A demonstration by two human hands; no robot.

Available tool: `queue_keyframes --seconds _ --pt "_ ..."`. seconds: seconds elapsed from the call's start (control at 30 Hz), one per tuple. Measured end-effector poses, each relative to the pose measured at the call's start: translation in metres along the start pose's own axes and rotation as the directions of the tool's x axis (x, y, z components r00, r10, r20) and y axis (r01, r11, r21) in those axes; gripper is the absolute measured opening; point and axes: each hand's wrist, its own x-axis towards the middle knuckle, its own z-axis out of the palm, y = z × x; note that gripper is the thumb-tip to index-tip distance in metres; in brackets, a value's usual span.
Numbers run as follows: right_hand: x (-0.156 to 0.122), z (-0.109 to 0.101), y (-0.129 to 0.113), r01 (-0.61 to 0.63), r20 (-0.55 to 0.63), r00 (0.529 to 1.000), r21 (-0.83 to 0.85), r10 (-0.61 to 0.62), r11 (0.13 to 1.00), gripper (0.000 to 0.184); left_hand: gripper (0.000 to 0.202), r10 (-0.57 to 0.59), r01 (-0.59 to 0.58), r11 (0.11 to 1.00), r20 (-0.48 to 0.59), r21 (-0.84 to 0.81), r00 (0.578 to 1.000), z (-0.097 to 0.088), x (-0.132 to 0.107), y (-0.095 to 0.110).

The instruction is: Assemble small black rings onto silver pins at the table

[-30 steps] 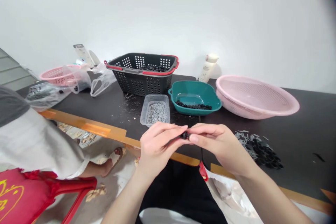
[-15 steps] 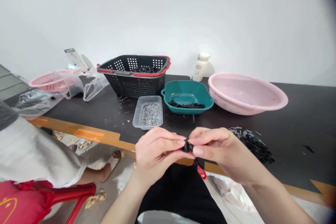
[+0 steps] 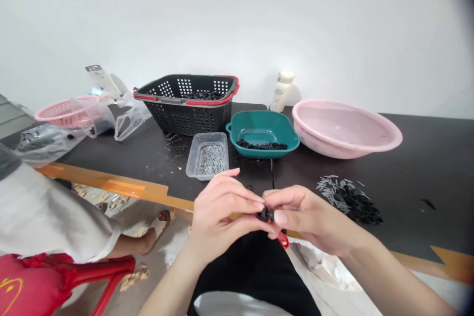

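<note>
Just off the table's front edge, my left hand [image 3: 225, 212] pinches a small round black plastic part [image 3: 263, 214] between thumb and fingertips. My right hand [image 3: 299, 210] is closed on the same part from the other side, thumb pressed near it; fingers hide much of its shape. Ahead of my hands stands a clear tub [image 3: 189, 162] of small metal pins. Right of it, a teal basin [image 3: 266, 121] holds small black parts. On the table to the right of my hands lies a pile of black parts [image 3: 359, 205] with pale sticks [image 3: 331, 190] next to it.
A black basket [image 3: 185, 116] with red handles stands at the back, a pink colander [image 3: 348, 150] at the right. Beside the wall is a white bottle [image 3: 282, 91]. Plastic bags [image 3: 52, 143] and a pink basket [image 3: 61, 113] lie left. Another person's leg [image 3: 135, 242] and a red chair [image 3: 111, 271] are near.
My right hand's fingers have shifted around the black part, with the index finger now stretched nearer my left fingertips. My left hand's upper fingers have lifted slightly. The view has tilted a little.
</note>
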Motion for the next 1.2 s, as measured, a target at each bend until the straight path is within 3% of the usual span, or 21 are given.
queue_keyframes --seconds 0.2,0.43,0.63,0.73,0.87,1.03,1.2 --pt "0.000 -0.001 0.021 0.147 -0.006 0.989 -0.089 -0.148 0.985 0.020 0.020 -0.010 0.008 1.000 0.143 0.015 0.990 -0.003 -0.006 -0.005" --pt "0.002 0.001 0.048 0.215 -0.151 0.961 -0.126 -0.233 0.969 0.019 0.020 0.019 -0.033 0.996 0.166 0.082 0.986 -0.001 -0.021 -0.011" --pt "0.007 0.004 0.057 0.103 -0.240 0.969 0.184 -0.057 0.978 0.020 0.017 -0.065 0.055 0.996 0.139 0.074 0.988 0.005 -0.029 -0.017" --pt "0.009 0.000 0.056 0.030 -0.192 0.981 0.302 0.030 0.953 0.027 0.015 -0.102 0.094 0.993 0.104 0.073 0.989 0.008 -0.030 -0.017" --pt "0.009 -0.006 0.053 0.036 -0.117 0.993 0.212 -0.012 0.977 0.029 0.015 -0.111 0.106 0.993 0.094 0.049 0.989 0.013 -0.029 -0.014" --pt "0.011 -0.005 0.057 0.081 -0.146 0.988 0.194 -0.053 0.978 0.033 0.017 -0.087 0.084 0.995 0.052 0.054 0.995 0.018 -0.030 -0.013" --pt "0.015 -0.005 0.062 0.098 -0.176 0.983 0.226 -0.058 0.969 0.034 0.015 -0.139 0.138 0.990 0.053 0.016 0.989 0.021 -0.032 -0.016"
